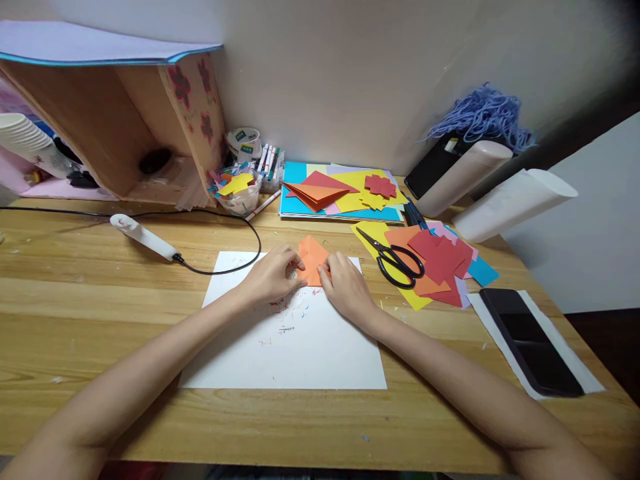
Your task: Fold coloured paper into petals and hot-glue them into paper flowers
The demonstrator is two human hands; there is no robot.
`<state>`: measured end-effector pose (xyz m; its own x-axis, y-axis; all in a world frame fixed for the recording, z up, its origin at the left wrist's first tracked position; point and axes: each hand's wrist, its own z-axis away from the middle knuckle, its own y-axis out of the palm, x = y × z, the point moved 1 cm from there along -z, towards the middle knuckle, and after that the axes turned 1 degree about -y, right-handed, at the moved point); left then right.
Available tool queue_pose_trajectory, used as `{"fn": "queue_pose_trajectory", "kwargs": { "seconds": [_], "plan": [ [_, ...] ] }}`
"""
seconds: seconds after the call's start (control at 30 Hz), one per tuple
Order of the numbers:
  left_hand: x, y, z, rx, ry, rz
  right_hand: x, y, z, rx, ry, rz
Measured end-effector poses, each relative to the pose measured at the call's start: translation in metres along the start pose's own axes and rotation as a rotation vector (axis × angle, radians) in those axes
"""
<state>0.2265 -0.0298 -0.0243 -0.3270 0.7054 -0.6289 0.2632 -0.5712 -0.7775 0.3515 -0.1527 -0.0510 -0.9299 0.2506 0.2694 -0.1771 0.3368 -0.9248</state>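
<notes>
A folded piece of orange paper (312,257) lies at the far edge of a white sheet (290,340) on the wooden desk (100,287). My left hand (273,273) pinches the paper's left side with curled fingers. My right hand (345,285) presses and grips its right side, fingers bent onto the fold. Both hands touch the paper and almost meet over it. The paper's near part is hidden under my fingers.
Black scissors (395,260) lie on loose coloured papers (440,263) to the right. A phone (530,340) rests at the right edge. Behind: a stack of coloured sheets (340,190), a cup of scraps (240,190), markers (267,160), a corded white tool (145,237), a cardboard box (125,120).
</notes>
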Motion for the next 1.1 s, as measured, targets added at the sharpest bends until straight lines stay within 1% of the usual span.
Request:
{"fn": "queue_pose_trajectory", "kwargs": {
  "seconds": [0.17, 0.33, 0.53, 0.63, 0.67, 0.8, 0.87, 1.0, 1.1],
  "plan": [
    [0.001, -0.002, -0.001, 0.017, 0.022, -0.009, 0.001, 0.002, 0.000, 0.013, 0.021, 0.042],
    [0.004, -0.003, -0.002, 0.045, 0.059, -0.027, 0.000, 0.003, 0.000, 0.013, 0.047, 0.013],
    [0.004, -0.002, -0.003, 0.054, 0.053, -0.012, 0.002, -0.001, -0.001, -0.022, -0.030, -0.021],
    [0.004, -0.002, -0.002, 0.049, 0.045, -0.006, 0.002, -0.005, -0.001, -0.038, -0.133, -0.027],
    [0.004, -0.002, -0.002, 0.048, 0.042, -0.003, 0.001, -0.005, -0.001, -0.029, -0.198, -0.044],
    [0.005, -0.002, -0.002, 0.041, 0.038, -0.003, -0.005, -0.007, 0.004, 0.017, -0.538, -0.115],
    [0.004, -0.002, -0.002, 0.041, 0.045, -0.007, -0.008, -0.008, 0.006, 0.001, -0.639, -0.124],
    [0.004, -0.002, -0.002, 0.038, 0.053, -0.006, -0.012, -0.013, 0.007, -0.009, -0.717, -0.142],
    [0.006, -0.002, -0.002, 0.040, 0.066, -0.012, -0.012, -0.016, 0.006, -0.008, -0.719, -0.154]
  ]
}}
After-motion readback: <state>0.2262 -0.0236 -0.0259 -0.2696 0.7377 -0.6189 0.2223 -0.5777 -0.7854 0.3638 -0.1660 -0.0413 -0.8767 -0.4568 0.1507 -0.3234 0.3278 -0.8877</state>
